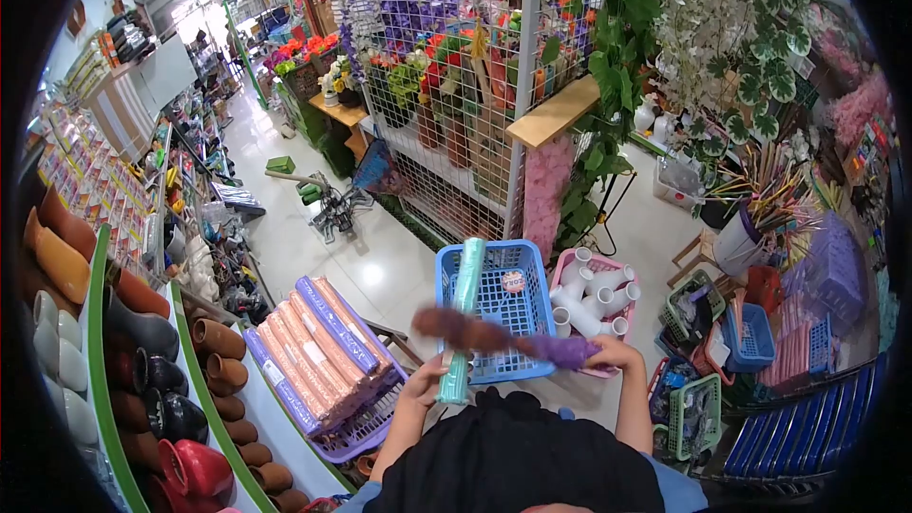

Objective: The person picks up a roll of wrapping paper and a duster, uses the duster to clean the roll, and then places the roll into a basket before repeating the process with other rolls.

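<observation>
My left hand (429,385) is closed around the lower end of a mint-green roll (468,275), which looks plastic-wrapped and stands tilted over the blue basket (539,318). My right hand (613,353) grips the purple end of a brown duster (465,331), blurred by motion. The duster crosses in front of the roll and hides part of it. Left of my left hand, a purple basket (375,423) bears a stack of orange and purple wrapped rolls (313,351).
A pink basket (560,271) holds several white vases (594,302). Pottery shelves (180,323) stand at left. Ahead is a white grid rack (446,85) with artificial flowers. Small baskets (698,408) crowd the right, and a metal object (334,214) lies on the floor.
</observation>
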A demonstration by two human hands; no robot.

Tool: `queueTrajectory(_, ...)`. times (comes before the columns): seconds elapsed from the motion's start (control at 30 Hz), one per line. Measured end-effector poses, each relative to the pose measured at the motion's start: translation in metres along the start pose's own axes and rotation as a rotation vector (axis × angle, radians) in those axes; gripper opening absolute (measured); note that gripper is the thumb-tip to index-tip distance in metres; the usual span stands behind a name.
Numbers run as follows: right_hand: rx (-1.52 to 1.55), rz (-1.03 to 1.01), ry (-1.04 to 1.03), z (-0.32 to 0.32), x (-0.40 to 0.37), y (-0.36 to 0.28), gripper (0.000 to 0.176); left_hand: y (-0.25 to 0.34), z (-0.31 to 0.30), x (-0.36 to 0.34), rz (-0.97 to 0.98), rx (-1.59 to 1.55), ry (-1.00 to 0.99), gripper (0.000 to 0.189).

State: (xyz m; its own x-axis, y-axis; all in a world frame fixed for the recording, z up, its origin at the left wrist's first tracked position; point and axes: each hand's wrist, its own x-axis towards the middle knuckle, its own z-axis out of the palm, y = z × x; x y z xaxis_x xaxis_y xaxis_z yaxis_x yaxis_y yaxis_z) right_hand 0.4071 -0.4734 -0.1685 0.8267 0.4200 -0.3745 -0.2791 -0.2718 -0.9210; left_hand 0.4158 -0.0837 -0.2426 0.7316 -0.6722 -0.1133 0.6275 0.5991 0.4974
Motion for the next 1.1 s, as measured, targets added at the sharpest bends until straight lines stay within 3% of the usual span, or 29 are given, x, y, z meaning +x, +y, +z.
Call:
queueTrajectory(0.03,0.086,0.075,0.084,-0.014,0.013,0.038,0.03,0.004,0.02,-0.001,0.016,0.056,0.052,0.059)
queueTrajectory(0.07,0.16,0.014,0.224,-0.013,0.018,0.045,0.03,0.006,0.023,0.002,0.012,0.054,0.052,0.059)
queueTrajectory(0.13,0.174,0.026,0.267,-0.014,0.015,0.032,0.03,0.006,0.025,0.004,-0.049,-0.212,-0.067,0.068)
queueTrajectory(0.17,0.175,0.027,0.264,-0.013,0.01,0.021,0.03,0.006,0.024,0.003,-0.048,-0.213,-0.063,0.068)
queueTrajectory(0.23,-0.001,0.075,-0.005,-0.005,-0.007,-0.01,0.03,0.007,0.02,0.002,0.004,-0.36,-0.058,0.073)
queueTrajectory(0.33,-0.088,0.069,-0.04,-0.016,-0.008,0.009,0.032,0.015,0.038,0.0,0.068,-0.381,0.001,0.069)
queueTrajectory(0.4,-0.06,0.105,0.049,-0.021,-0.01,0.015,0.033,0.02,0.049,0.0,0.066,-0.496,-0.094,0.067)
queueTrajectory(0.5,0.175,-0.055,0.268,-0.019,-0.004,0.015,0.034,0.012,0.033,0.005,0.082,-0.485,-0.1,0.069)
queueTrajectory(0.6,0.076,-0.078,0.224,-0.016,0.004,0.01,0.031,0.01,0.032,0.009,0.046,-0.419,-0.147,0.059)
queueTrajectory(0.63,0.076,-0.078,0.224,-0.015,0.003,0.004,0.031,0.009,0.035,0.012,0.038,-0.297,-0.072,0.059)
queueTrajectory(0.67,0.006,-0.032,0.086,-0.014,0.002,-0.003,0.029,0.008,0.036,0.013,0.03,-0.175,0.003,0.059)
queueTrajectory(0.7,-0.065,0.013,-0.053,-0.013,0.001,-0.009,0.028,0.008,0.031,0.018,-0.003,-0.341,-0.124,0.061)
queueTrajectory(0.73,-0.067,0.011,-0.056,-0.017,0.002,-0.006,0.028,0.005,0.028,0.012,0.037,-0.298,0.013,0.064)
queueTrajectory(0.8,-0.209,0.068,-0.367,-0.027,0.006,0.003,0.03,0.006,0.024,0.022,-0.01,-0.255,-0.042,0.064)
queueTrajectory(0.87,-0.244,0.014,-0.263,-0.03,0.007,0.007,0.028,0.005,0.016,0.019,-0.053,-0.268,-0.059,0.063)
queueTrajectory(0.93,-0.115,0.09,0.14,-0.031,0.005,-0.005,0.026,0.007,0.037,0.024,-0.062,-0.281,-0.143,0.062)
queueTrajectory(0.97,-0.019,0.045,0.211,-0.039,0.015,0.019,0.027,0.008,0.044,0.024,-0.063,-0.261,-0.119,0.062)
queueTrajectory(1.07,-0.079,-0.038,0.23,-0.028,0.01,0.006,0.024,0.005,0.055,0.025,-0.044,-0.181,-0.02,0.065)
queueTrajectory(1.1,-0.125,-0.027,0.059,-0.025,0.006,-0.002,0.029,-0.002,0.037,0.027,-0.06,-0.167,-0.017,0.069)
